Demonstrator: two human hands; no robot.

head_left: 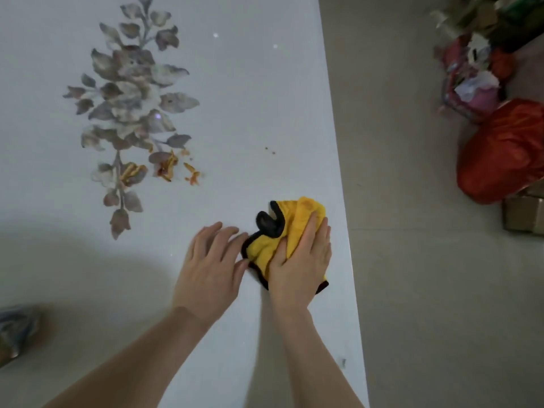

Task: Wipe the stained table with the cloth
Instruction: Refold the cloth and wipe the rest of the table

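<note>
While cloth [298, 219] lies by table [329, 160] edge | right grip [303, 257] flat, pressing it | left grip [210, 266] flat, touching it

Right hand [300, 260] covers the near-right part of the crumpled yellow cloth with black trim [303, 213], so that part is hidden; both forearms run off the bottom edge. Greyish-blue thing [16, 328] at the left edge is blurred and cropped, can't ID it; two tiny brown specks [270, 150] on the white floral-print table [265, 83] are too small to tell. Floor side: the mixed heap of clutter [471, 75] is smeared, and the red plastic bag [503, 154] and brown cardboard box [524, 213] are clipped by the right edge.
</note>
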